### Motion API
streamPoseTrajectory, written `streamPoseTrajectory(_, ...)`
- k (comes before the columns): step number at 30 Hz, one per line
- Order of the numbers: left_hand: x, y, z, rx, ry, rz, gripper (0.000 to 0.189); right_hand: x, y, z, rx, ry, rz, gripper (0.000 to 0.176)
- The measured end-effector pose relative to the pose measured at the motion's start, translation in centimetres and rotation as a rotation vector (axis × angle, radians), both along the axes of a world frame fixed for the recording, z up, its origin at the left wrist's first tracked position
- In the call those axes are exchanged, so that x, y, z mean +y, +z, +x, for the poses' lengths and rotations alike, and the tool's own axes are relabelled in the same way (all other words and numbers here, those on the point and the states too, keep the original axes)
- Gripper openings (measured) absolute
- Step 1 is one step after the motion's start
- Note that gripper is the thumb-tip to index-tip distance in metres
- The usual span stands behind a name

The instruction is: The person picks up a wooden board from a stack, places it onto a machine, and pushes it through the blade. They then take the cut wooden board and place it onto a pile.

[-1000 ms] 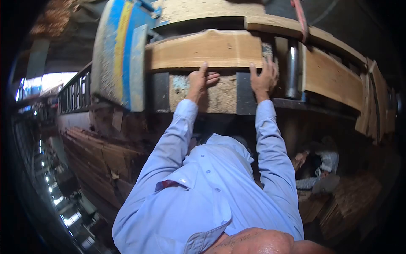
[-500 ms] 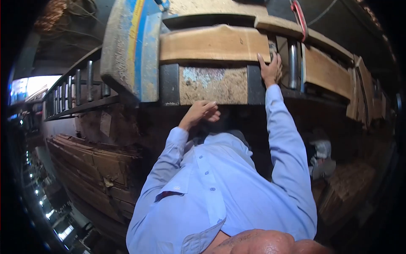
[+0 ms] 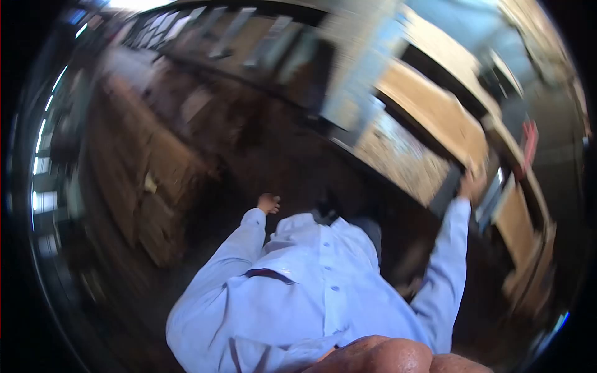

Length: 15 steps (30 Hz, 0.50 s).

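A wooden board (image 3: 435, 102) lies on the machine bed, its far end running up to a blue machine housing (image 3: 367, 68). At the board's near end, my right hand (image 3: 472, 181) is closed around the corner, though motion smears its fingers. A sawdust-covered metal plate (image 3: 401, 155) sits beside the board on my side. My left hand (image 3: 268, 203) hangs low in front of my body, away from the machine. It holds nothing that I can see, and its fingers are loosely bent and apart.
A red clamp (image 3: 529, 146) is fixed to the wooden rail beyond my right hand. Another board (image 3: 515, 217) lies farther along on the right. Stacked planks (image 3: 134, 165) stand at the left, and a roller conveyor (image 3: 230, 31) extends behind the housing.
My view has swung left, so the machine now appears tilted at the upper right. My left hand has dropped away from the bed's edge. My right hand stays at the board's end.
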<state>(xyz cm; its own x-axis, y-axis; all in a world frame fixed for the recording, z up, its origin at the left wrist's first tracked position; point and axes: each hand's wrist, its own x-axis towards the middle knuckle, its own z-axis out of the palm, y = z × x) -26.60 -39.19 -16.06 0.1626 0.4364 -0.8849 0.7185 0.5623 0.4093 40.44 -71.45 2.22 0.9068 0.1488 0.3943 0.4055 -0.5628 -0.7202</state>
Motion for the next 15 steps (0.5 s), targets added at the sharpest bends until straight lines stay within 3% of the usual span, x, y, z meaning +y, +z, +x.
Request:
streamPoseTrajectory(1, -0.6, 2.3, 0.4, 0.062, 0.022, 0.110, 0.027, 0.5, 2.1, -1.0, 0.066, 0.019, -0.079, 0.055)
streamPoseTrajectory(2, -0.7, 1.5, -0.8, 0.045, -0.004, 0.126, 0.031, 0.2, 1.9, -0.6, -0.034, 0.079, -0.136, 0.057)
streamPoseTrajectory(3, -1.1, 2.1, -0.9, 0.097, -0.015, 0.175, 0.029, -0.3, 1.3, 0.2, 0.057, 0.092, -0.159, 0.059)
streamPoseTrajectory(4, -1.4, 2.7, -0.5, 0.150, -0.037, 0.214, 0.030, 0.2, 2.2, -0.4, 0.004, 0.131, -0.136, 0.073)
streamPoseTrajectory(7, -3.4, 3.5, 0.9, 0.137, 0.034, 0.232, 0.031, -1.2, -0.5, 1.2, -0.035, -0.008, -0.248, 0.080)
streamPoseTrajectory(11, -4.9, 3.6, 3.3, 0.147, -0.137, 0.238, 0.035, -1.5, -0.9, 1.6, 0.042, -0.035, -0.236, 0.083)
streamPoseTrajectory(14, -5.9, 4.0, 4.0, 0.116, -0.129, 0.252, 0.038, -1.6, -0.7, 1.7, -0.065, 0.019, -0.263, 0.079)
streamPoseTrajectory(15, -5.9, 4.0, 3.8, 0.106, -0.138, 0.245, 0.040, -1.1, 0.3, 0.8, 0.017, -0.009, -0.292, 0.079)
